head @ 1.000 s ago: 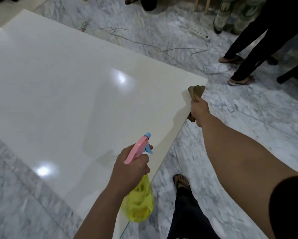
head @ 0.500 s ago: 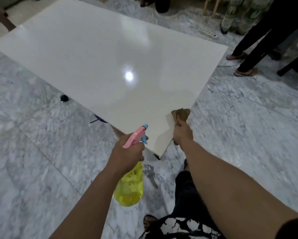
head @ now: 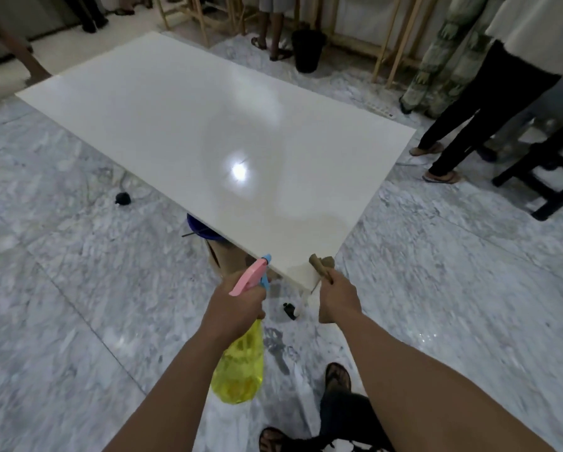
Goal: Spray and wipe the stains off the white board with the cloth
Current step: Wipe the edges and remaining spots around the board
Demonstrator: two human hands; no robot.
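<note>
On the left of the marble floor (head: 78, 288) a small black thing (head: 123, 198) lies by itself. Next to it the big white board (head: 208, 125) lies flat and shiny, raised above the floor, with a bright light spot on it. A blue tub (head: 198, 228) peeks out from under its near edge. Near the board's close corner, the left hand (head: 237, 305) grips a spray bottle (head: 241, 363) with a pink top and yellow body, its tip close to the edge. Just to the right, the right hand (head: 339, 298) holds a brown cloth (head: 321, 265) tight against the board's corner. Farther right, people's legs (head: 462, 119) stand beside a dark stool (head: 547, 177).
</note>
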